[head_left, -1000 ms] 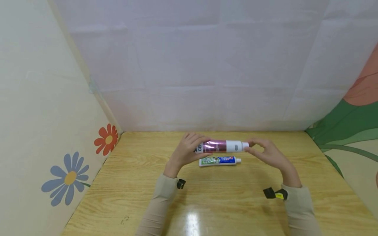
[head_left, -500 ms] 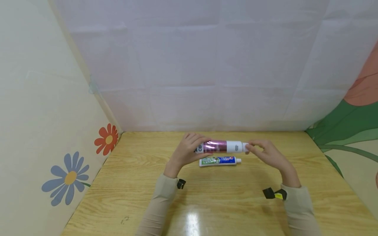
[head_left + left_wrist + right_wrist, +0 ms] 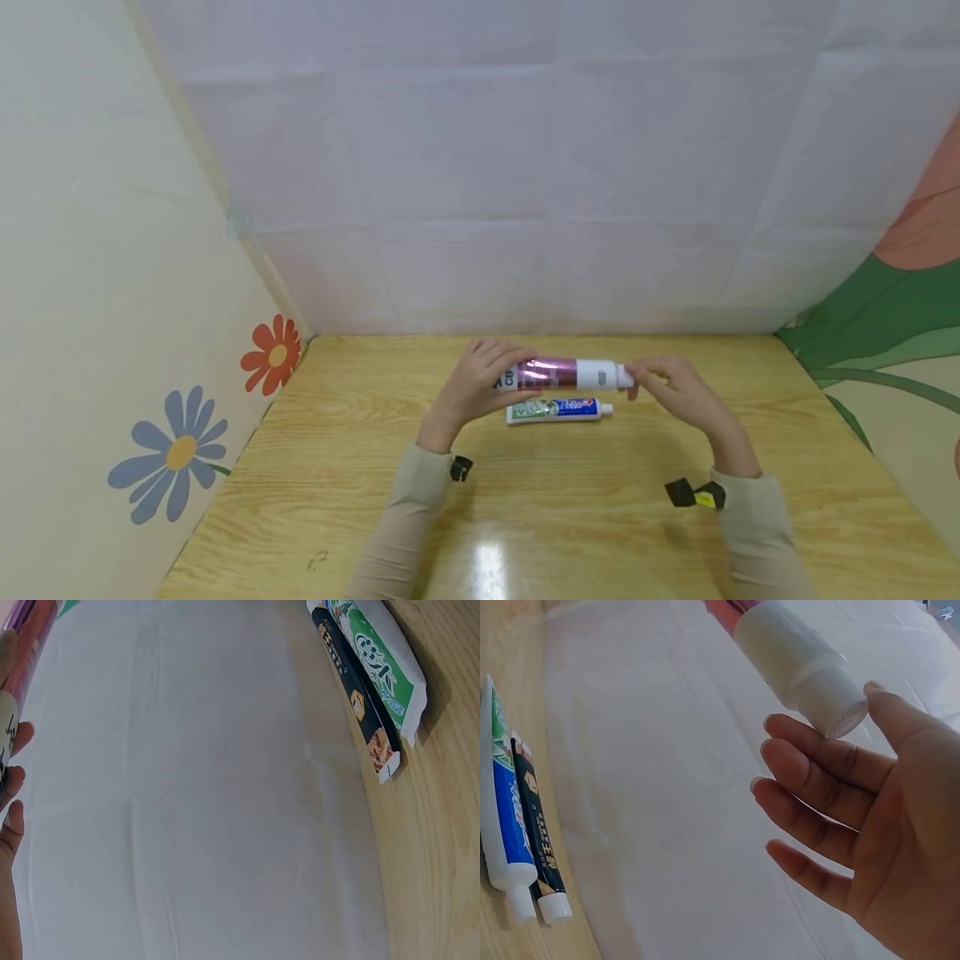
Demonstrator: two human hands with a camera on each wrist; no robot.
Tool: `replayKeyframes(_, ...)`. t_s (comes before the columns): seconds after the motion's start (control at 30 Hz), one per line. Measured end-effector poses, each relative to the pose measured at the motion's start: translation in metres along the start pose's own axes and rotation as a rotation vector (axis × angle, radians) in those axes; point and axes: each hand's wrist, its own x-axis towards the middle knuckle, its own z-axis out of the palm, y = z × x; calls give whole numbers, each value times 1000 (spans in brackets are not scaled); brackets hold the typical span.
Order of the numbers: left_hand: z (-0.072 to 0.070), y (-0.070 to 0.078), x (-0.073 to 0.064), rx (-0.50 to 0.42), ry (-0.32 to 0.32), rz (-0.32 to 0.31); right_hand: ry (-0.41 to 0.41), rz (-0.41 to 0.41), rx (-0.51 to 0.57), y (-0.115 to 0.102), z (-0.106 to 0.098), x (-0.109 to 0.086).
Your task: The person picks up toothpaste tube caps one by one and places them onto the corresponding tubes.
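Observation:
A pink tube (image 3: 555, 373) with a white shoulder lies level in the air above the table, its capped end to the right. My left hand (image 3: 474, 382) grips its left end, covering part of the dark lettering. Thumb and fingers of my right hand (image 3: 686, 396) pinch the white cap (image 3: 832, 709), one on either side of it in the right wrist view. Beneath, on the table, rests a blue and green toothpaste tube (image 3: 558, 409). Both wrist views also show a black toothpaste tube (image 3: 536, 821) lying against it, which is hidden in the head view.
The wooden table (image 3: 570, 517) runs back to a white sheet (image 3: 480, 167) hung behind it. A wall with painted flowers (image 3: 180, 454) borders the left side, and a wall with painted green leaves (image 3: 892, 300) borders the right.
My right hand has turned a little at the cap, its fingers shifting round it, and the wrist has drifted slightly left. The left hand and the tube have hardly moved.

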Motion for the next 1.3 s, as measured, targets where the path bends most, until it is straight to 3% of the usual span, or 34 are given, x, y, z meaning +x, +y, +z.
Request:
replayKeyframes(0.77,1,-1,-1,-1,-4,12,-5,44,69,-1,4,2)
replayKeyframes(0.87,1,-1,0,-2,1,8,-7,27,69,3,4,2)
replayKeyframes(1.1,0,-2,0,-4,19,6,5,69,18,36,9,1)
replayKeyframes(1.3,0,-3,-2,-4,18,5,9,56,-8,36,6,-1)
